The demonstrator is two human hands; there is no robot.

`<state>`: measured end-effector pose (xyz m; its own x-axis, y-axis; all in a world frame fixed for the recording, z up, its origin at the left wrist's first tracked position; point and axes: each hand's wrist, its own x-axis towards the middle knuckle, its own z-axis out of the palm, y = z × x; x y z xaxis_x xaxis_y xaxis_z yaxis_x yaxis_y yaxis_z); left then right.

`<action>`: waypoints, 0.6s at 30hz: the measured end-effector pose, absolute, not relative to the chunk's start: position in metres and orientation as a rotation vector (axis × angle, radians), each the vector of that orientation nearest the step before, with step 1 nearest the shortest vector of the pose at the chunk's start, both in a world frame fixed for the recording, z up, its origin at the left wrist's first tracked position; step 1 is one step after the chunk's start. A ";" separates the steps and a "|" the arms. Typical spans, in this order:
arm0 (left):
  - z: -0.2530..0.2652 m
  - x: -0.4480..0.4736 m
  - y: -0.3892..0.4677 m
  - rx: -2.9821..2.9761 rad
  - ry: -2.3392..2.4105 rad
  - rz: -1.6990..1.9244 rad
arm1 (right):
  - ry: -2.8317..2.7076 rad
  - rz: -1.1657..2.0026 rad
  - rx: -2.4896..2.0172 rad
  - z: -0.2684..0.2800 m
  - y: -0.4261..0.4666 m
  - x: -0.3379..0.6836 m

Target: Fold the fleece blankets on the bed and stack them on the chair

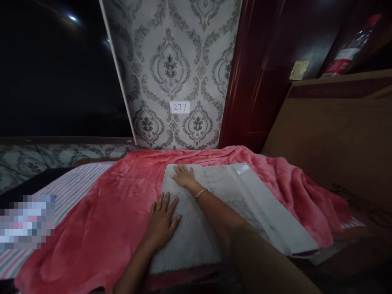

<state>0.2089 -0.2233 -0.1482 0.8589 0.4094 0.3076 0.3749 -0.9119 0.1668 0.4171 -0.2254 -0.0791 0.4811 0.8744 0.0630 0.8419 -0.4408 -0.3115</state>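
Note:
A grey plush mat [186, 241] lies on a pink fleece blanket [122, 204]. Its left part has a fluffy pile, while along the right runs a smoother, flat pale band with a small white label [243, 170] near the far edge. My left hand [162, 222] rests flat on the mat's left edge, its fingers spread. Farther away, my right hand [183, 176] presses on the mat's far left corner with fingers apart, a bracelet [201, 193] on its wrist. The right forearm crosses over the mat and hides part of its middle and near side.
Striped cloth [78, 179] shows under the blanket at left. A large dark screen [61, 73] stands at the back left. On the right is a cardboard box [330, 134] with a plastic bottle [346, 53] on top. Patterned wallpaper bears a paper marked 277 [179, 107].

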 end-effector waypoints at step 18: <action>-0.132 0.213 -0.232 2.890 0.628 0.349 | -1.112 0.247 -2.740 -0.095 -0.319 0.446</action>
